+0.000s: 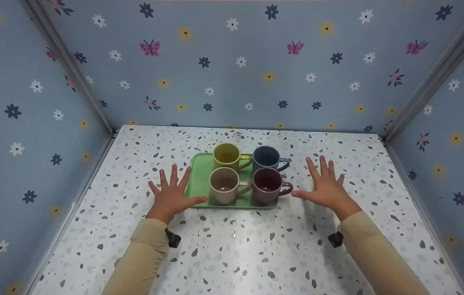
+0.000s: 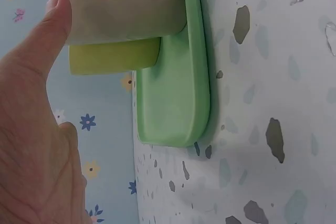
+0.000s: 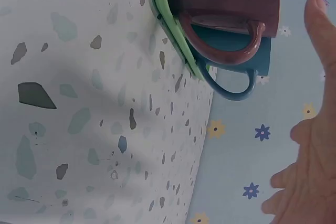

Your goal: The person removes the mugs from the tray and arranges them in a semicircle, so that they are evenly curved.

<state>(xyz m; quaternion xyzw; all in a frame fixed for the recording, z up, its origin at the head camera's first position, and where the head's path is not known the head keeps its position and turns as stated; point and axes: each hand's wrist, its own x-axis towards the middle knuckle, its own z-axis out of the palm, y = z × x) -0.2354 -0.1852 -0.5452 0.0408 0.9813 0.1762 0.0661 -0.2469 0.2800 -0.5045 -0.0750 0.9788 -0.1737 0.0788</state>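
A light green tray [image 1: 201, 180] lies on the table and bears a yellow mug [image 1: 220, 156], a blue mug [image 1: 261, 153], a beige mug [image 1: 217, 190] and a maroon mug [image 1: 262, 190]. All stand upright with handles to the right. My left hand [image 1: 170, 199] spreads its fingers at the tray's left end, thumb toward the beige mug; whether it touches cannot be told. My right hand [image 1: 328, 190] is spread at the right, its thumb near the maroon mug's handle [image 3: 226, 53]. Neither hand holds anything.
The white speckled table [image 1: 232, 250] is bounded by a flower-patterned back wall [image 1: 240, 86] and side walls. Grey metal strips [image 1: 72, 69] run along the corners. Small black devices [image 1: 172, 238] sit at both wrists, beside the beige sleeves.
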